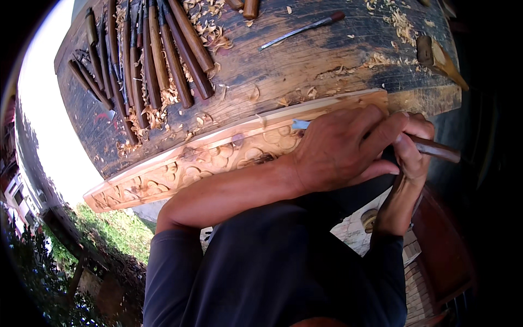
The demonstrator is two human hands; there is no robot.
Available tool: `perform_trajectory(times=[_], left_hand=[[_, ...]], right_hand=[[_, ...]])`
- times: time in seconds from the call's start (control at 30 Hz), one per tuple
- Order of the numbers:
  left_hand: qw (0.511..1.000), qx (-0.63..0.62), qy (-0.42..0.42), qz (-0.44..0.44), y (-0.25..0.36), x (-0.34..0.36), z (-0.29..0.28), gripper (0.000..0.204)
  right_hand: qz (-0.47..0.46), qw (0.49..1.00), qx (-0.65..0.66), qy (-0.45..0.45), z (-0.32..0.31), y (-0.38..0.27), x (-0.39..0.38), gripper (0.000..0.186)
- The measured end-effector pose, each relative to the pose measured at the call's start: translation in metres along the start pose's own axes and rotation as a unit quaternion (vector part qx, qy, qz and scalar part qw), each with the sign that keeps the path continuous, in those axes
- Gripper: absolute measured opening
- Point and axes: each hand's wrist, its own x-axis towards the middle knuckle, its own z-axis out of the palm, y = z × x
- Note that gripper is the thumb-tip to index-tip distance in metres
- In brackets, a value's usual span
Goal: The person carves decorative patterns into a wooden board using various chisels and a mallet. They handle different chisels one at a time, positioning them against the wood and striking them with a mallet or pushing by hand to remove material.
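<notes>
A long light wooden board (215, 158) lies along the near edge of the workbench, its face carved with a raised flower and scroll pattern. Over its right half, my left hand (338, 144) is closed around the front part of a carving chisel. The flat blade tip (299, 125) shows past that hand, close to the carved surface. My right hand (415, 144) grips the same chisel by its dark wooden handle (438, 149), which sticks out to the right. Both hands meet there, and the middle of the chisel is hidden behind them.
Several wooden-handled carving tools (150, 60) lie bunched at the far left of the worn workbench (272, 68). A thin chisel (302, 31) rests at the back. On the right sits a wooden mallet (436, 57). Curled wood shavings (212, 35) are scattered about.
</notes>
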Motion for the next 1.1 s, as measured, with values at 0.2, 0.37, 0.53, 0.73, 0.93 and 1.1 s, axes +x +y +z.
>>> perform_trajectory(times=[0.2,0.37,0.53,0.73,0.93,1.1], left_hand=[[0.999,0.022,0.028,-0.007,0.001,-0.002,0.003,0.078],[0.997,0.059,0.053,-0.015,0.003,-0.003,0.001,0.083],[0.991,0.109,0.070,-0.020,0.004,-0.004,0.002,0.085],[0.992,0.095,0.079,-0.007,0.008,-0.002,-0.006,0.085],[0.995,0.075,0.045,0.057,0.003,-0.005,-0.002,0.087],[0.997,0.045,0.053,0.039,0.001,-0.004,0.000,0.091]], right_hand=[[0.010,1.000,-0.005,-0.008,0.003,-0.002,0.000,0.024],[0.006,1.000,0.016,-0.020,0.011,-0.003,0.005,0.020],[0.009,0.999,0.038,-0.035,0.016,-0.006,0.010,0.018],[-0.015,0.999,0.030,-0.016,0.024,-0.002,0.008,0.018],[-0.053,0.998,0.005,0.038,0.010,0.009,-0.007,0.021],[-0.006,0.998,0.016,0.054,0.015,0.005,-0.006,0.022]])
